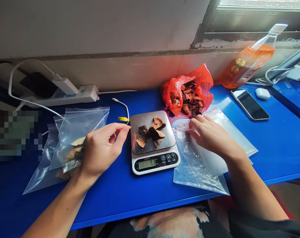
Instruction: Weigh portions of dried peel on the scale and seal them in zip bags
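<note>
A white kitchen scale stands in the middle of the table, its display showing 9.3. On its steel plate lie several brown dried, curved shell-like pieces. My left hand is at the scale's left edge, thumb and forefinger pinched together; anything between the tips is hidden. To the right of the scale, my right hand has its fingers closed at the top edge of a clear zip-lock bag. Behind it, an open red plastic bag holds more dried pieces.
Filled zip-lock bags lie beneath and beside my left forearm. A power strip and a white cable run along the wall. An orange drink bottle, a phone and a white earbud case are at the right.
</note>
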`<state>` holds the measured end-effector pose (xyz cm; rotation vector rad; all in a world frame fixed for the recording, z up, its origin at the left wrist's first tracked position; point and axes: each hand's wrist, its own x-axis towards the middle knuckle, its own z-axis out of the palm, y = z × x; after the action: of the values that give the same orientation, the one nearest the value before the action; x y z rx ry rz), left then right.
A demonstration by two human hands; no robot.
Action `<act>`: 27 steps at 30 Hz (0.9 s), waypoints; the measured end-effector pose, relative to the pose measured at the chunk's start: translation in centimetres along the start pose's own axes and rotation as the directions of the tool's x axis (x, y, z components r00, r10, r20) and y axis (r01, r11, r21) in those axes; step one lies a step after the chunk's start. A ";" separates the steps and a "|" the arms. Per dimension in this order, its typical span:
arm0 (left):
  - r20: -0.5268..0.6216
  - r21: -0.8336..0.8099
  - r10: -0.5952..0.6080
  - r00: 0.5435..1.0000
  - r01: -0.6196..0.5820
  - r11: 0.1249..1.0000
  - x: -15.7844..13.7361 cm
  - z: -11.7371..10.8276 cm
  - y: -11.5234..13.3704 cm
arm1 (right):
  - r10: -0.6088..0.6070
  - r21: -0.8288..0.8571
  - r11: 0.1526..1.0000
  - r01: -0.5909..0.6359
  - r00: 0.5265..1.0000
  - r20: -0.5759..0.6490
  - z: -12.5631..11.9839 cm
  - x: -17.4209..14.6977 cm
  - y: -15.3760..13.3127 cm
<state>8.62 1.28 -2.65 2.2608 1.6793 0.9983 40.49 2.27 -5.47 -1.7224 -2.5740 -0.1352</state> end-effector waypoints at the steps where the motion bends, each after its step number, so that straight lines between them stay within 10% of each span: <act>1: 0.000 -0.002 0.000 1.000 0.000 1.000 0.0 0.0 0.1 | 0.004 0.000 1.000 -0.004 1.000 -0.002 0.1 0.1 0.0; 27: 0.040 -0.037 0.186 0.982 -0.185 0.982 -0.4 -0.2 0.6 | -0.071 0.317 0.937 0.145 0.970 -0.233 -1.1 0.5 0.3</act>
<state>8.90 0.62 -2.38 2.4340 1.4446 0.9976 40.54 2.74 -4.30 -1.3654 -2.3666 0.0970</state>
